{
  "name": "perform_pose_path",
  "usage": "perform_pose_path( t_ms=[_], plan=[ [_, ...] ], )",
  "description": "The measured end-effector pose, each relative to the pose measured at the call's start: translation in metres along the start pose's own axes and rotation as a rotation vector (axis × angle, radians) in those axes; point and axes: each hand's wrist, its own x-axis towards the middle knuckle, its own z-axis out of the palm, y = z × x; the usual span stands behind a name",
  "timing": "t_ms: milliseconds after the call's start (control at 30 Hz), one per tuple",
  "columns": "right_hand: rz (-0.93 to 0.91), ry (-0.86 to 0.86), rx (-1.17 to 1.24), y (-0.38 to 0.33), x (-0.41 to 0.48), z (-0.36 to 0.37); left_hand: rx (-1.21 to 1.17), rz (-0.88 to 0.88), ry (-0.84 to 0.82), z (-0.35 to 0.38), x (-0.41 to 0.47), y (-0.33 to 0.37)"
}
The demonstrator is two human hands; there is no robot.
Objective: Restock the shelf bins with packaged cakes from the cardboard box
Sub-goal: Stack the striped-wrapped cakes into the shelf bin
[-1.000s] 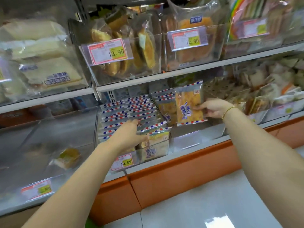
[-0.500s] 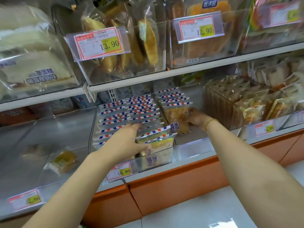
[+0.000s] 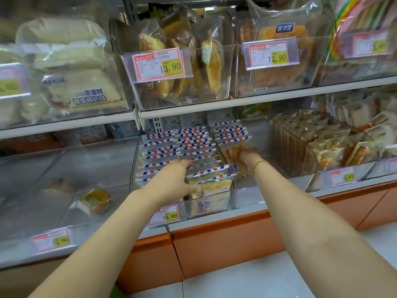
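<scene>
A clear shelf bin (image 3: pixel 214 208) on the lower shelf holds rows of packaged cakes (image 3: pixel 176 145) with red-white-blue striped tops. My left hand (image 3: pixel 171 179) rests on top of the front packs, fingers stretched over them. To its right, my right hand (image 3: pixel 248 158) grips one cake pack (image 3: pixel 233 154) and holds it down in the adjacent narrower bin (image 3: pixel 247 190), in front of a few striped packs at its back. The cardboard box is out of view.
The wide bin at the lower left holds one wrapped yellow cake (image 3: pixel 94 201). Right of my hand stands a bin of sandwich packs (image 3: pixel 296 147). The upper shelf (image 3: pixel 214 107) carries bread bins with price tags (image 3: pixel 160 64). An orange base panel (image 3: pixel 225 244) runs below.
My right hand carried the cake pack from in front of the shelf down into the narrow bin. My left hand stayed on the front packs. The camera moved closer.
</scene>
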Motion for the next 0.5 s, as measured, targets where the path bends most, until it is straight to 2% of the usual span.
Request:
perform_pose_path(
  t_ms=[100,200,333,400,500],
  plan=[
    [-0.008,0.040,-0.076,-0.005,-0.009,-0.004,-0.016,-0.005,0.017,-0.007,-0.009,-0.005],
    [-0.094,0.054,-0.119,-0.016,-0.025,-0.013,-0.042,-0.016,0.056,-0.017,-0.024,-0.015],
    [-0.213,0.223,-0.175,-0.036,-0.077,-0.043,-0.095,-0.041,0.145,-0.034,-0.060,-0.040],
    [-0.339,0.164,-0.289,-0.050,-0.117,-0.047,-0.158,-0.030,0.185,-0.042,-0.083,-0.055],
    [-0.528,-0.099,-0.407,-0.082,-0.189,-0.021,-0.156,0.010,0.211,-0.049,-0.125,-0.078]
  ],
)
